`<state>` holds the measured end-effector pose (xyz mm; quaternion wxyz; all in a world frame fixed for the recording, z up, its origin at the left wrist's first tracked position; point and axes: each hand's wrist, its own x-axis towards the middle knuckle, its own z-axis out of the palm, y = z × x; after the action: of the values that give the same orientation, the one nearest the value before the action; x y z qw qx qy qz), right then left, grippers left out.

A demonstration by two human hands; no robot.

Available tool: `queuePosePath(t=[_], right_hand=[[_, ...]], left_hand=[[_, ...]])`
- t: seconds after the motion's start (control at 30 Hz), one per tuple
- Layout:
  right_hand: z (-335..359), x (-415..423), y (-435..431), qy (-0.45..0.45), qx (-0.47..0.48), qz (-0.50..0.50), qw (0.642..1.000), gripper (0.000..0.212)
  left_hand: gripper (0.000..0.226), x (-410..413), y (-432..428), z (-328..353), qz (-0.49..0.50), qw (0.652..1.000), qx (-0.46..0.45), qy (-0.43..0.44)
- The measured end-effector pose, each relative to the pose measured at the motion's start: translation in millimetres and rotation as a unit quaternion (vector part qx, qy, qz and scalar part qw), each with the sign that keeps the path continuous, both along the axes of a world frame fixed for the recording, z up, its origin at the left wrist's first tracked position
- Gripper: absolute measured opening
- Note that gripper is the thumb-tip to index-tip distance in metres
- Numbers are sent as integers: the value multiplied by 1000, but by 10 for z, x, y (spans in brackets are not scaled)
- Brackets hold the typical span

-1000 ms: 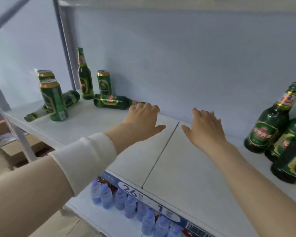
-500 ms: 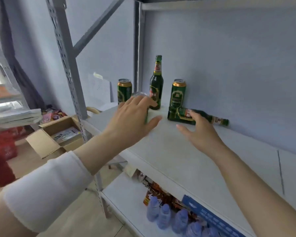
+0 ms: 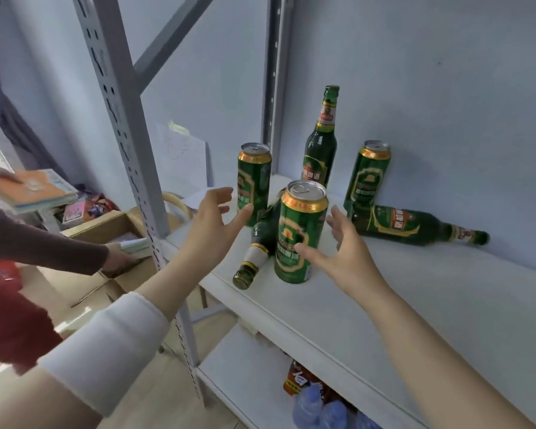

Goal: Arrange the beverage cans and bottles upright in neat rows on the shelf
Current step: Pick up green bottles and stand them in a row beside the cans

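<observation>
On the white shelf (image 3: 415, 305), a green can (image 3: 300, 233) stands upright near the front edge. A green bottle (image 3: 260, 243) lies on its side just left of that can, cap toward me. Behind stand another can (image 3: 254, 178), an upright bottle (image 3: 321, 144) and a third can (image 3: 367, 174). A second bottle (image 3: 415, 226) lies along the back wall. My left hand (image 3: 214, 224) hovers left of the lying bottle, fingers spread. My right hand (image 3: 344, 252) is open just right of the front can, thumb close to it; contact unclear.
A grey perforated upright (image 3: 127, 150) rises at the shelf's left end. Below, a lower shelf holds water bottles (image 3: 319, 407). At the left, another person's hand (image 3: 118, 258) reaches into a cardboard box (image 3: 115, 230) on the floor.
The view has swung left and closer to the cans. Both my hands moved in toward the front can and the lying bottle, the right hand leaving the bottle by the back wall.
</observation>
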<state>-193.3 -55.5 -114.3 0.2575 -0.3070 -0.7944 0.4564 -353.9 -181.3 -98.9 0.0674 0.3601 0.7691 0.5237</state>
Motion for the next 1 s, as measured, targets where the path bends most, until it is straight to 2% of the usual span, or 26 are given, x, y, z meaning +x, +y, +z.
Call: queuePosePath(t=[0.13, 0.3, 0.4, 0.47, 0.53, 0.6, 0.67, 0.73, 0.8, 1.0], right_hand=[[-104, -159, 50, 11, -17, -10, 1000, 105], [-118, -269, 56, 39, -23, -14, 999, 98], [-97, -210, 0, 46, -30, -21, 998, 104], [-87, -103, -14, 54, -42, -33, 997, 105], [-106, 27, -13, 70, -54, -54, 995, 111], [-168, 154, 9, 74, -66, -91, 991, 120], [-240, 227, 22, 68, -69, -114, 989, 113], [-270, 237, 11, 65, -69, -125, 988, 101], [-259, 219, 10, 67, -66, -137, 986, 95], [-255, 200, 55, 74, -63, -160, 982, 97]], left_hand=[[63, -278, 154, -95, -3, 999, -1, -40], [66, -495, 381, -158, -36, 998, 14, -53], [59, -528, 355, -224, -63, 998, 24, -6], [53, -580, 215, -287, -130, 989, 50, 58], [51, -677, 70, -355, -242, 958, 46, 149], [42, -813, 17, -453, -330, 908, 34, 256], [35, -910, 56, -533, -375, 857, 36, 350], [40, -955, 129, -578, -412, 807, 36, 422], [43, -984, 201, -586, -438, 770, 33, 463], [39, -1054, 338, -616, -476, 697, 30, 535]])
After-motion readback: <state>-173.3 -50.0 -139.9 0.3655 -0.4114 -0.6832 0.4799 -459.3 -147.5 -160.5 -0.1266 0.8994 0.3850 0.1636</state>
